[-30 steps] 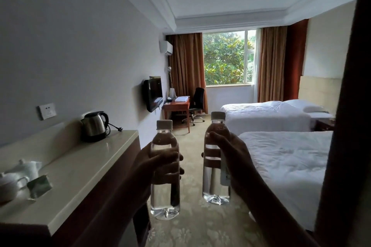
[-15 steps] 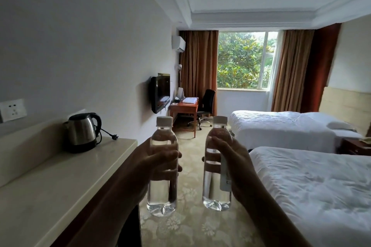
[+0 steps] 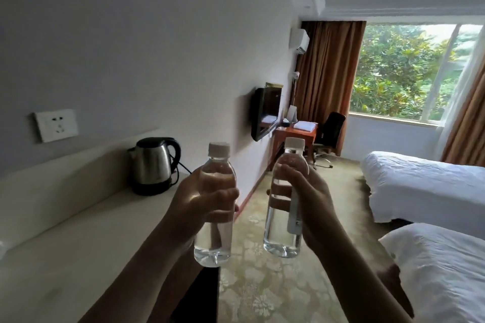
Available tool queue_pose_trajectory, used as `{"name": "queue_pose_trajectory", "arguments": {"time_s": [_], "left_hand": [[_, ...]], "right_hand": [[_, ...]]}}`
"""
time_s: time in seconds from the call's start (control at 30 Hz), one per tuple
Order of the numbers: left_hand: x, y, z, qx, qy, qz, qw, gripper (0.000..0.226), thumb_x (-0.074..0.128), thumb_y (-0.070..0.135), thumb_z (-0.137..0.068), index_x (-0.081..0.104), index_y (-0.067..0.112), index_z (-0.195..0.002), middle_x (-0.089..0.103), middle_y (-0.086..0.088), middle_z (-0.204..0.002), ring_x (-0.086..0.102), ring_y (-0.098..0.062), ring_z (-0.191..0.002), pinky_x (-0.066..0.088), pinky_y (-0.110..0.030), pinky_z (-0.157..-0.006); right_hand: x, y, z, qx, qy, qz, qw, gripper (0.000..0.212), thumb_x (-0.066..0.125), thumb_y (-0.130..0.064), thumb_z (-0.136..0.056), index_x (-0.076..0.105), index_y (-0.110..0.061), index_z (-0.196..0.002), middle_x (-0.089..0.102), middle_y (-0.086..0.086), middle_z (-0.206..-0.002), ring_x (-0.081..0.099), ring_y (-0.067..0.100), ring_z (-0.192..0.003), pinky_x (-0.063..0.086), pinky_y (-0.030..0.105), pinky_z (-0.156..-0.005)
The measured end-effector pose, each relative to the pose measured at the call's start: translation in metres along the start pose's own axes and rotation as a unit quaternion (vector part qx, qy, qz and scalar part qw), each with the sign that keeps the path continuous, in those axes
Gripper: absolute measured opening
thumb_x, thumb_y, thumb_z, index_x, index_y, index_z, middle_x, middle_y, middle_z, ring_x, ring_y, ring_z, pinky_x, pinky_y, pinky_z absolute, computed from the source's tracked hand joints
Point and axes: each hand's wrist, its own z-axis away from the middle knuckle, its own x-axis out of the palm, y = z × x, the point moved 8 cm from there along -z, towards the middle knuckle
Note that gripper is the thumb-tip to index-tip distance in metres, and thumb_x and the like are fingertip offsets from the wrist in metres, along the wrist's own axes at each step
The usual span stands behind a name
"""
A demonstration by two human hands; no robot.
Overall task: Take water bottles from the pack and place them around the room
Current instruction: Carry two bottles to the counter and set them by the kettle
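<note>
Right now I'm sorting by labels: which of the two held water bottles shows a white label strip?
The bottle in the right hand, the right-hand bottle: a white strip runs down its side. The left-hand bottle shows only clear plastic.

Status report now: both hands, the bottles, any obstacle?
Left hand grips left bottle. Right hand grips right bottle. Both upright, capped. Counter holds kettle.
</note>
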Motion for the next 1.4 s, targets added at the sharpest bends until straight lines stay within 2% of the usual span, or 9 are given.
{"name": "queue_pose_trajectory", "arguments": {"time_s": [0.3,0.43,0.6,0.7,0.83,1.1,1.27,1.33,1.4], "left_hand": [[-0.118,-0.062,-0.026,-0.037,0.245,-0.070,0.966,0.049,0.086,0.024,-0.051,0.069,0.020,-0.097,0.071,-0.002,-0.078,0.072,-0.021,-0.071,0.059,-0.032,-0.059],[-0.172,-0.087,-0.007,-0.035,0.423,-0.116,0.898,0.053,0.089,0.025,-0.050,0.069,0.024,-0.099,0.074,-0.005,-0.089,0.072,-0.021,-0.077,0.058,-0.033,-0.063],[-0.221,-0.114,0.024,-0.040,0.542,-0.195,0.817,0.048,0.089,0.026,-0.054,0.067,0.032,-0.096,0.073,-0.003,-0.098,0.073,-0.018,-0.088,0.061,-0.039,-0.072],[-0.237,-0.136,0.040,-0.046,0.576,-0.207,0.790,0.046,0.088,0.023,-0.057,0.066,0.035,-0.095,0.074,0.001,-0.093,0.072,-0.017,-0.085,0.057,-0.044,-0.080],[-0.250,-0.166,0.051,-0.053,0.599,-0.222,0.767,0.044,0.087,0.024,-0.058,0.063,0.038,-0.093,0.074,0.007,-0.084,0.071,-0.009,-0.079,0.053,-0.026,-0.071],[-0.257,-0.223,0.067,-0.029,0.617,-0.240,0.749,0.053,0.086,0.015,-0.064,0.060,0.031,-0.107,0.072,0.006,-0.090,0.070,-0.012,-0.084,0.056,-0.025,-0.071],[-0.253,-0.252,0.077,-0.056,0.608,-0.233,0.757,0.069,0.080,-0.005,-0.070,0.052,0.019,-0.129,0.072,-0.002,-0.102,0.071,-0.017,-0.093,0.056,-0.031,-0.073],[-0.256,-0.255,0.079,-0.065,0.608,-0.249,0.751,0.073,0.083,0.001,-0.068,0.050,0.023,-0.130,0.069,-0.007,-0.107,0.069,-0.023,-0.097,0.059,-0.040,-0.076],[-0.258,-0.251,0.081,-0.095,0.625,-0.312,0.709,0.068,0.088,0.019,-0.060,0.052,0.024,-0.117,0.067,-0.008,-0.102,0.070,-0.024,-0.092,0.061,-0.040,-0.070]], "right_hand": [[0.119,0.132,-0.118,0.040,-0.195,-0.089,0.976,0.022,0.072,-0.028,-0.084,0.069,-0.017,-0.103,0.074,0.001,-0.083,0.074,0.019,-0.071,0.056,0.028,-0.058],[0.179,0.176,-0.147,0.047,-0.300,-0.105,0.947,0.021,0.073,-0.029,-0.080,0.070,-0.025,-0.100,0.075,0.005,-0.087,0.074,0.020,-0.075,0.058,0.028,-0.059],[0.245,0.220,-0.149,0.040,-0.400,-0.127,0.907,0.039,0.075,-0.032,-0.078,0.061,-0.021,-0.114,0.072,-0.006,-0.095,0.071,0.014,-0.080,0.062,0.033,-0.068],[0.268,0.251,-0.140,0.038,-0.419,-0.133,0.897,0.041,0.073,-0.026,-0.080,0.058,-0.018,-0.117,0.071,-0.011,-0.095,0.070,0.010,-0.076,0.061,0.032,-0.068],[0.288,0.294,-0.129,0.041,-0.422,-0.119,0.898,0.049,0.077,-0.035,-0.074,0.056,-0.021,-0.116,0.071,-0.003,-0.093,0.071,0.017,-0.084,0.060,0.040,-0.075],[0.285,0.352,-0.110,0.008,-0.439,-0.026,0.898,0.066,0.079,-0.042,-0.073,0.042,-0.046,-0.128,0.062,-0.019,-0.117,0.064,0.004,-0.107,0.054,0.022,-0.085],[0.281,0.376,-0.102,0.053,-0.491,0.020,0.869,0.068,0.080,-0.040,-0.072,0.041,-0.033,-0.128,0.062,0.003,-0.123,0.067,0.016,-0.109,0.058,0.047,-0.089],[0.282,0.385,-0.100,0.061,-0.519,0.049,0.851,0.068,0.080,-0.041,-0.071,0.040,-0.039,-0.126,0.064,-0.003,-0.120,0.068,0.010,-0.106,0.058,0.045,-0.088],[0.280,0.392,-0.098,0.052,-0.537,0.081,0.838,0.064,0.079,-0.044,-0.072,0.039,-0.046,-0.121,0.068,-0.012,-0.113,0.069,0.001,-0.100,0.059,0.040,-0.086]]}}
